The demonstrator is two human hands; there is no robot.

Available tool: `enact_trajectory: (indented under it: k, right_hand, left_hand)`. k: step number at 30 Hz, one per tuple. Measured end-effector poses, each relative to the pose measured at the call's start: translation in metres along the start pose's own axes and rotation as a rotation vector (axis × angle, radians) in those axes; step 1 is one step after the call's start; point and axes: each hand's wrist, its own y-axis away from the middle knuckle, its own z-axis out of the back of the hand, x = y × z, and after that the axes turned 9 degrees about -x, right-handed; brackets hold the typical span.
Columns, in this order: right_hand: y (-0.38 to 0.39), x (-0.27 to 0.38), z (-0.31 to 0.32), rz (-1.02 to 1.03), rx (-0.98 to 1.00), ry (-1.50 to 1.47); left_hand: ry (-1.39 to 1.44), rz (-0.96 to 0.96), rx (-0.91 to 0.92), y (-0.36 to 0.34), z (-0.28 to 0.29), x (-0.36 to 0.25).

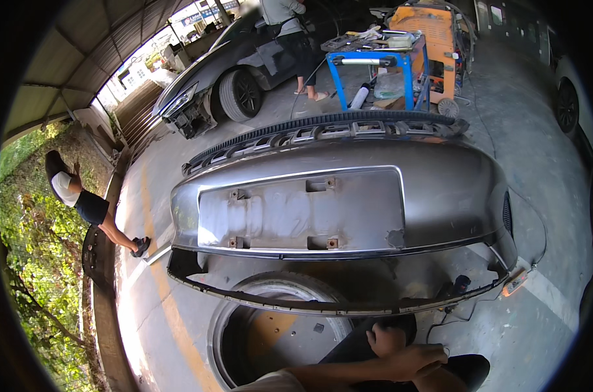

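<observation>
My forearms cross over my dark-clad knees at the lower edge. My left hand (428, 358) lies over my right forearm, its fingers bent round it. My right hand (385, 340) is curled in beside the left wrist, with no object visible in it. Just beyond my knees spans a grey car bumper (453, 183), with a framed recess (277, 209) in its middle. Bare, scuffed patches and several slotted openings show in that recess. Neither hand touches the bumper. Partly beneath its near edge lies a large tyre (219, 333).
A black corded tool (458, 287) and an orange-ended power strip (515, 284) lie right of the tyre. Beyond stand a blue tool cart (339, 78), an orange machine (433, 26) and a dark car (179, 98). One person (290, 39) stands there, another (90, 206) at left.
</observation>
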Motion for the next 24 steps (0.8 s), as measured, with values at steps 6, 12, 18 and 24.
enact_trajectory:
  k: [6,12,18,24]
  right_hand:
    - [-0.004,-0.024,0.016,0.104,0.062,-0.118]
    - [-0.006,-0.038,0.033,0.079,0.231,-0.151]
    - [-0.014,-0.046,0.029,0.069,0.181,-0.129]
    - [-0.011,-0.052,0.031,0.057,0.182,-0.133]
  left_hand:
    - [0.086,0.247,-0.169,-0.039,-0.052,0.094]
    - [0.124,0.442,-0.001,-0.042,-0.062,0.126]
    - [0.207,0.502,0.001,-0.042,-0.057,0.141]
    - [0.186,0.519,0.037,-0.051,-0.058,0.132]
